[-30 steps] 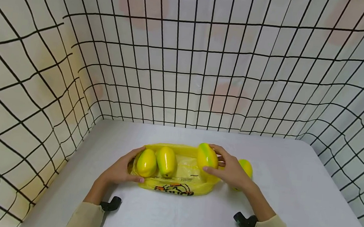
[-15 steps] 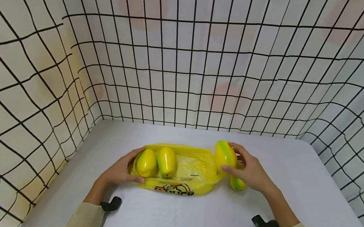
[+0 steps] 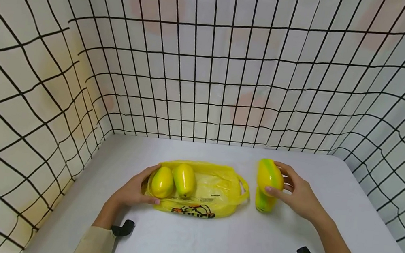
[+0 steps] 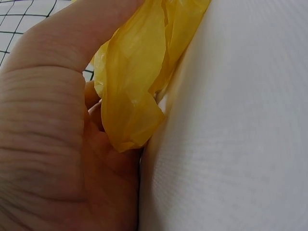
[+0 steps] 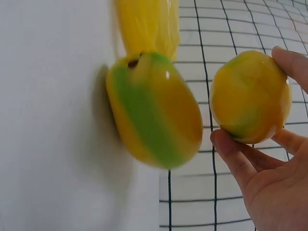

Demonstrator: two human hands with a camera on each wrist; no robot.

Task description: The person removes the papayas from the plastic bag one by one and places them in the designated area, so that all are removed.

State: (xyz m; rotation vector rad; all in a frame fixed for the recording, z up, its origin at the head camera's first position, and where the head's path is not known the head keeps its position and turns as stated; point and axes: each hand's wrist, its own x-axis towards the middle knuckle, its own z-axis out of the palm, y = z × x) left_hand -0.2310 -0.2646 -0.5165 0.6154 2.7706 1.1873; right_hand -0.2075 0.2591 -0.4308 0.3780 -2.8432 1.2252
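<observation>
A yellow plastic bag (image 3: 215, 189) with dark print lies flat with its mouth spread wide. Two glossy yellow papayas, a left papaya (image 3: 163, 182) and a right papaya (image 3: 184, 180), sit in its left half. My left hand (image 3: 132, 189) grips the bag's left end, thumb in front and fingers behind; crumpled plastic (image 4: 134, 82) shows against the palm in the left wrist view. Right of the bag, my right hand (image 3: 300, 195) holds a yellow-green papaya (image 3: 270, 176) by thumb and fingertips. Below and partly behind it, another green-striped papaya (image 5: 154, 110) rests on the table.
The white table (image 3: 191, 243) reaches back to a pale wall (image 3: 208, 70) with a black grid. A bag handle (image 3: 244, 187) loops out on the right, close to the papaya on the table. Black curved pieces are on both wrists.
My right hand has carried its papaya rightward, from over the bag's right end to above the papaya on the table. The left hand stays at the bag.
</observation>
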